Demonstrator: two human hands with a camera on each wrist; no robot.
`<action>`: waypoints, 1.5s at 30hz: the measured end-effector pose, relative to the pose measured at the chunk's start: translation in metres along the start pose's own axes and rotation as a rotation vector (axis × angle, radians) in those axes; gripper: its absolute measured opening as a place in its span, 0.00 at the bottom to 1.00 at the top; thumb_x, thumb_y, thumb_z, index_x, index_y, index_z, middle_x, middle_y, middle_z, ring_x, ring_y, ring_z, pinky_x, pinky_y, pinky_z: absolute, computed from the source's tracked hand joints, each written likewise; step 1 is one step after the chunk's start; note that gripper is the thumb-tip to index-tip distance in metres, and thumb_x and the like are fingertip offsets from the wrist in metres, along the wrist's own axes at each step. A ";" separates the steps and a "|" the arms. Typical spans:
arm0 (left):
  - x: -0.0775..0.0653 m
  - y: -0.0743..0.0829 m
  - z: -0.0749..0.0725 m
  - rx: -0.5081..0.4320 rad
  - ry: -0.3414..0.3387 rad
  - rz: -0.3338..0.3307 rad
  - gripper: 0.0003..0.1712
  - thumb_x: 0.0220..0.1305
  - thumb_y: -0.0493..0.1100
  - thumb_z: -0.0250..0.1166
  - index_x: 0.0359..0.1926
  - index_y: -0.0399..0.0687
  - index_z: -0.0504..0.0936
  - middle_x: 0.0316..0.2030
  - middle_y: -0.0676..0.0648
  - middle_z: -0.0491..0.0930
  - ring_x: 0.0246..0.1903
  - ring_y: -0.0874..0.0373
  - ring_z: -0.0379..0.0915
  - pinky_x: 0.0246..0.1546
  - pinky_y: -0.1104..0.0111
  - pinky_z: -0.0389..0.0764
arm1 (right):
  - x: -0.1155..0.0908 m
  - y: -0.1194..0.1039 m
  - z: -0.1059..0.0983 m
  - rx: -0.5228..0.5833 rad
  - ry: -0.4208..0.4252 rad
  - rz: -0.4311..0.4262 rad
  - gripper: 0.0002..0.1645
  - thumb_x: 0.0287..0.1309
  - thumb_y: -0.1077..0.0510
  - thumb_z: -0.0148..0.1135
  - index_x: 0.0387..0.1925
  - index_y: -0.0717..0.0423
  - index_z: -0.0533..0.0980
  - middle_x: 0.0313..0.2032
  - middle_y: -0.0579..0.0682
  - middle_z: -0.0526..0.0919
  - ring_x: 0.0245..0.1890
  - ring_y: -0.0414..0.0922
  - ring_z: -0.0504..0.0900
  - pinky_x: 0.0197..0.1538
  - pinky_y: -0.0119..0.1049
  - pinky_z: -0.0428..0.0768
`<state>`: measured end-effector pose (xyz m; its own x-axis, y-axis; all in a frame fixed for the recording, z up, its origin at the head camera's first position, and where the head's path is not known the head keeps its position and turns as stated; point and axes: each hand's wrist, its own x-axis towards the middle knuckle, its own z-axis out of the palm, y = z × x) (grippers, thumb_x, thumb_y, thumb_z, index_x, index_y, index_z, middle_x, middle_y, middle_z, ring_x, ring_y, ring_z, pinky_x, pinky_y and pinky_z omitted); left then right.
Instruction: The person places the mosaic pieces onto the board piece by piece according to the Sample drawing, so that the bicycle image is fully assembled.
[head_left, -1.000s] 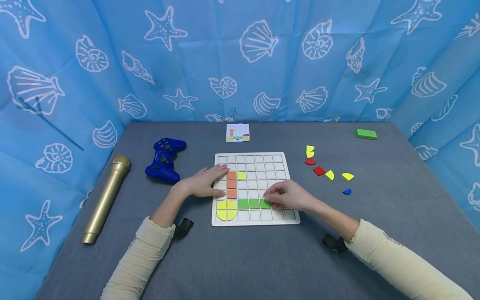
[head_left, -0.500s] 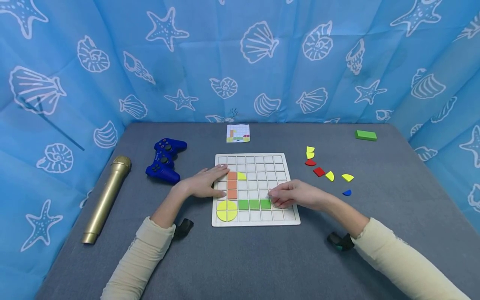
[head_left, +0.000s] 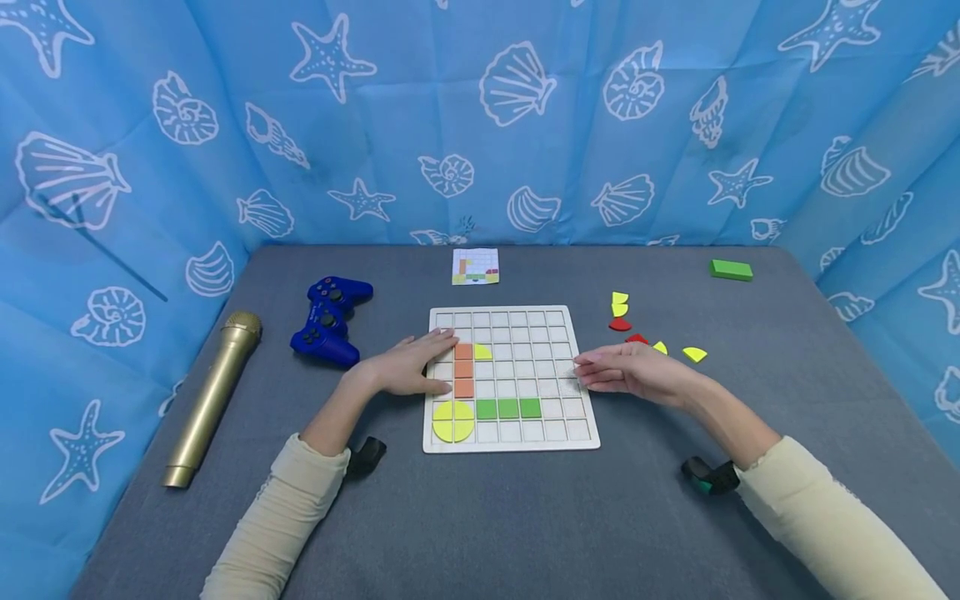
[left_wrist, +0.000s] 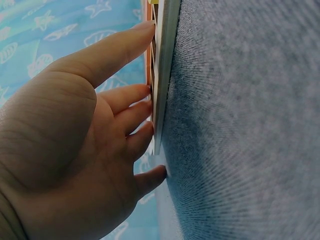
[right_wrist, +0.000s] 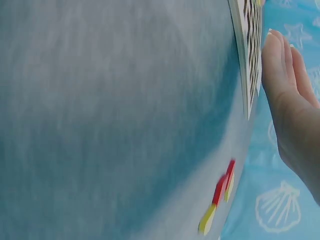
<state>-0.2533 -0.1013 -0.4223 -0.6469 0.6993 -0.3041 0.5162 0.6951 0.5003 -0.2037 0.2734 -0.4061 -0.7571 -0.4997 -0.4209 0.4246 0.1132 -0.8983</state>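
Observation:
A pale gridded board (head_left: 510, 447) lies on the grey table. Along its left edge rests my left hand (head_left: 408, 365), fingers spread; the left wrist view shows its thumb and fingertips on the board's edge (left_wrist: 162, 90). Beside the fingers is a column of orange square tiles (head_left: 464, 369) with a yellow quarter-round tile (head_left: 483, 352) at its top. Yellow quarters form a circle (head_left: 453, 421) at lower left, and a row of green square tiles (head_left: 508, 408) runs to its right. Over the board's right edge hovers my right hand (head_left: 637, 371), fingers loosely extended and holding nothing.
Right of the board lie loose red tiles (head_left: 619, 325) and yellow tiles (head_left: 694, 354), some partly behind the right hand. A green block (head_left: 731, 270) sits far right. A printed pattern card (head_left: 476, 267), blue game controller (head_left: 330, 321) and gold microphone (head_left: 213, 400) are behind and left.
My right hand has let go of the rightmost green tile and moved right and slightly away, uncovering the row; it now hides the small blue piece. My left hand has stayed put.

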 end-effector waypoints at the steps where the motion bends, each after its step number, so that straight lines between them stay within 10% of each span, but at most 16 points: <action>1: 0.000 0.000 0.000 -0.001 0.001 0.000 0.47 0.65 0.56 0.60 0.75 0.43 0.48 0.74 0.43 0.43 0.72 0.50 0.33 0.68 0.49 0.40 | -0.002 -0.001 -0.004 0.000 0.010 -0.005 0.31 0.70 0.59 0.51 0.63 0.79 0.59 0.55 0.63 0.76 0.53 0.49 0.78 0.58 0.43 0.71; 27: -0.001 0.002 -0.002 0.001 -0.001 -0.007 0.46 0.66 0.55 0.60 0.75 0.43 0.48 0.74 0.44 0.43 0.72 0.51 0.33 0.68 0.49 0.40 | -0.061 -0.002 -0.096 -0.173 0.219 -0.035 0.31 0.72 0.52 0.48 0.65 0.71 0.62 0.51 0.48 0.80 0.51 0.38 0.79 0.54 0.35 0.75; 45: 0.000 0.001 -0.002 -0.008 -0.006 0.006 0.46 0.66 0.55 0.60 0.75 0.43 0.47 0.74 0.43 0.43 0.72 0.51 0.33 0.67 0.49 0.40 | -0.078 0.024 -0.105 -0.570 0.367 0.017 0.33 0.67 0.50 0.56 0.64 0.70 0.65 0.56 0.65 0.75 0.44 0.31 0.79 0.46 0.31 0.78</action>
<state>-0.2536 -0.1015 -0.4205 -0.6400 0.7048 -0.3059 0.5159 0.6892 0.5087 -0.1868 0.4053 -0.4080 -0.9147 -0.1814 -0.3610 0.1862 0.6036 -0.7753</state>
